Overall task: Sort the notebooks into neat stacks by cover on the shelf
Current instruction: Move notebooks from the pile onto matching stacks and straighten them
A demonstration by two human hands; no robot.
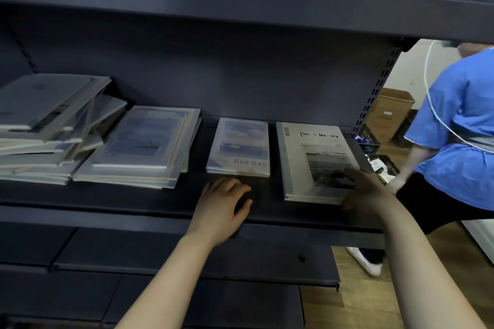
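Observation:
On the dark shelf (160, 203) lie four groups of notebooks. A "Time Memory" stack (307, 152) with a grey photo cover sits at the right, and my right hand (366, 192) holds its near right corner, thumb under the edge. Left of it is a small "fine Day" stack (239, 147) with a blue sky cover. My left hand (224, 205) rests on the shelf just in front of it, fingers loosely curled, holding nothing. Farther left lie a blue-cover stack (144, 144) and a messy, slanting pile (45, 125).
Another shelf board (240, 8) hangs close overhead. A person in a blue shirt (459, 125) stands just past the shelf's right end. Cardboard boxes (390, 112) and crates sit on the wooden floor behind. Lower shelves (160, 262) jut out beneath my arms.

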